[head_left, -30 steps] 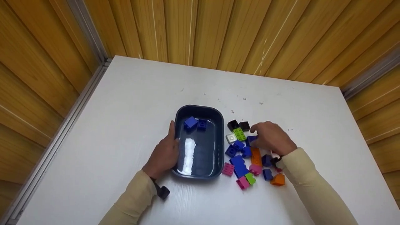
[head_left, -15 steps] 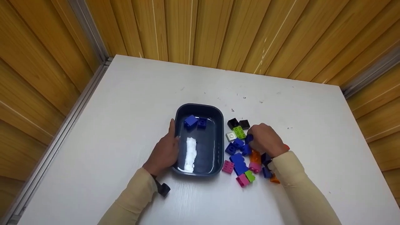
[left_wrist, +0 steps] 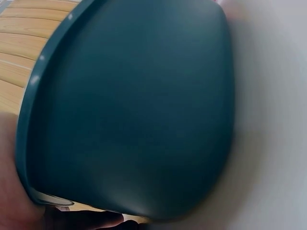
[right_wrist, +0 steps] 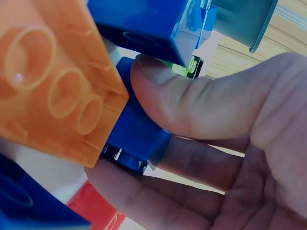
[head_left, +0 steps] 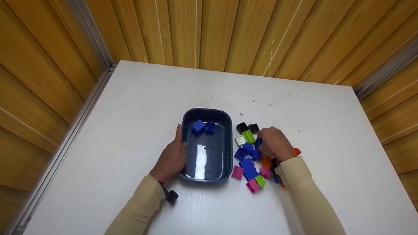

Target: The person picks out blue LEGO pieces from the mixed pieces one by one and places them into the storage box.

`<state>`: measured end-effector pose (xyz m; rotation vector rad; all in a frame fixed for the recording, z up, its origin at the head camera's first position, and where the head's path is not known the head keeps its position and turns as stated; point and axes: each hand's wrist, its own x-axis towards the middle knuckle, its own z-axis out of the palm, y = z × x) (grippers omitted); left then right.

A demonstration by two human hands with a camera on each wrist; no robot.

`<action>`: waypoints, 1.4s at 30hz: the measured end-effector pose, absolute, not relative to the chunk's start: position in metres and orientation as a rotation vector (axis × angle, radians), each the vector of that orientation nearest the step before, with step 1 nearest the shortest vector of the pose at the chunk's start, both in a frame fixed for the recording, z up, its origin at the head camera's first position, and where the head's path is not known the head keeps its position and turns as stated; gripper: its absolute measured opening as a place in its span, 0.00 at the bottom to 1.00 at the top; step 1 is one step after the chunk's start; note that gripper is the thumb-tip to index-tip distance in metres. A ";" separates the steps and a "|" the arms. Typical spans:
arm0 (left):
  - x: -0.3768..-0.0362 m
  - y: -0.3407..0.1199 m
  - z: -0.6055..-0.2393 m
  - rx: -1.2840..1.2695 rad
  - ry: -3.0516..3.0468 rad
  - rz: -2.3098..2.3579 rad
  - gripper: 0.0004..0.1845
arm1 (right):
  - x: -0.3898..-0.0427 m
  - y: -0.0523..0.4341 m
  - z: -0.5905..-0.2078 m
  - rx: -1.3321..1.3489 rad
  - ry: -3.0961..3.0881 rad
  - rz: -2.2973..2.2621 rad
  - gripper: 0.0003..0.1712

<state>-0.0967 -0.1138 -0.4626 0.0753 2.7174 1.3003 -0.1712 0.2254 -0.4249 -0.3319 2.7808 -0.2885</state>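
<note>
My left hand (head_left: 171, 160) holds the left side of a dark blue plastic tray (head_left: 230, 153); one finger lies straight along its outer wall and the thumb is at the rim. The tray's outer wall (left_wrist: 134, 105) fills most of the left wrist view. Inside it sit two blue toy bricks, one (head_left: 198, 126) beside the other (head_left: 210, 128). To the right, my right hand (head_left: 276, 143) reaches into a loose heap of bricks. Its thumb and fingers pinch a blue brick (right_wrist: 139, 129), close against an orange brick (right_wrist: 62, 81).
Around the right hand lie black bricks (head_left: 242, 127), a green brick (head_left: 249, 136), a white brick (head_left: 240, 140), a larger blue brick (head_left: 249, 169) and pink bricks (head_left: 237, 172). The white table (head_left: 147, 98) meets wood-panelled walls (head_left: 215, 32) at the back and sides.
My right hand has lowered over the heap, its fingers closing in on the blue brick, and the forearm has swung left. The left hand and tray stay nearly in place.
</note>
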 end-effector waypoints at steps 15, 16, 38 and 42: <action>-0.104 -0.114 -0.457 0.077 2.731 1.287 0.38 | -0.179 0.225 -0.417 -0.375 2.785 -0.228 0.08; -0.103 -0.114 -0.457 0.075 2.727 1.284 0.38 | -0.178 0.225 -0.417 -0.386 2.780 -0.226 0.07; -0.098 -0.108 -0.455 0.050 2.673 1.301 0.38 | -0.173 0.226 -0.379 -0.430 2.777 -0.258 0.13; -0.098 -0.107 -0.455 0.056 2.673 1.306 0.38 | -0.171 0.224 -0.367 -0.416 2.774 -0.247 0.14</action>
